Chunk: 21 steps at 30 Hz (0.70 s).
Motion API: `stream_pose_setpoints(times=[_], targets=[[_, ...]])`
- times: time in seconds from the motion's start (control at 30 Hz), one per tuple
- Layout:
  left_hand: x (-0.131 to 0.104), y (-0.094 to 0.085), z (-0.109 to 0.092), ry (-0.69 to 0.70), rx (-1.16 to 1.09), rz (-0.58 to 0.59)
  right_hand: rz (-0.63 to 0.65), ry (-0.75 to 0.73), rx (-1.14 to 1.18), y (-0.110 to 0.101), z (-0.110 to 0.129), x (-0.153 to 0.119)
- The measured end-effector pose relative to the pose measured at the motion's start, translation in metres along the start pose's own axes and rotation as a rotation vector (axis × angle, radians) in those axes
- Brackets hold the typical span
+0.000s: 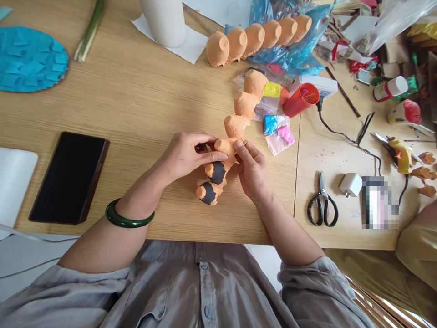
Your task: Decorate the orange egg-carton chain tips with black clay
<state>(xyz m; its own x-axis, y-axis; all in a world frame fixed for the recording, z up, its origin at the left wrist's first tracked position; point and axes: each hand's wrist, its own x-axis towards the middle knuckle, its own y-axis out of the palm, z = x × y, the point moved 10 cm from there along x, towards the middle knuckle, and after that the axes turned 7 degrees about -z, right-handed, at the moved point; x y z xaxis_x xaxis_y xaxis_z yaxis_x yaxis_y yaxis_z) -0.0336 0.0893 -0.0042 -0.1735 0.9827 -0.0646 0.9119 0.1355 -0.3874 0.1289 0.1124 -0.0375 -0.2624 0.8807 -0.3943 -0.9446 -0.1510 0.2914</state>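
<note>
An orange-coloured egg-carton strip (235, 125) of several cups slants over the table in front of me. Two cups at its near end carry a black covering (217, 173), with orange tips showing. My left hand (186, 152) grips the strip from the left, thumb across a cup just beyond the black ones. Something black shows between its fingers, too hidden to name. From the right, my right hand (251, 171) pinches the strip's edge at the same cup, thumb on top. Its other fingers are partly hidden underneath.
A second orange egg-carton strip (254, 40) lies at the back. A red cup (300, 101), clay packets (280, 136), scissors (322, 202) and a white plug adapter (350, 185) are to the right. A black phone (69, 177) and blue oval (32, 59) lie left.
</note>
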Motion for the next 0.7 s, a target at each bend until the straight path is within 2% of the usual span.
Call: stream_pose_setpoints(times=[0.23,0.43,0.53,0.7], targets=[[-0.003,0.013,-0.001,0.009,0.000,0.027,-0.063,0.020,0.006,-0.008,-0.005,0.002],[-0.004,0.016,0.004,-0.056,-0.051,0.046,-0.028,0.018,0.037,-0.005,-0.006,0.000],[-0.004,0.014,0.002,-0.071,-0.071,0.015,-0.024,0.026,0.033,-0.003,-0.006,-0.001],[-0.005,0.016,0.001,-0.138,-0.239,0.038,0.004,0.045,0.072,-0.001,-0.004,0.002]])
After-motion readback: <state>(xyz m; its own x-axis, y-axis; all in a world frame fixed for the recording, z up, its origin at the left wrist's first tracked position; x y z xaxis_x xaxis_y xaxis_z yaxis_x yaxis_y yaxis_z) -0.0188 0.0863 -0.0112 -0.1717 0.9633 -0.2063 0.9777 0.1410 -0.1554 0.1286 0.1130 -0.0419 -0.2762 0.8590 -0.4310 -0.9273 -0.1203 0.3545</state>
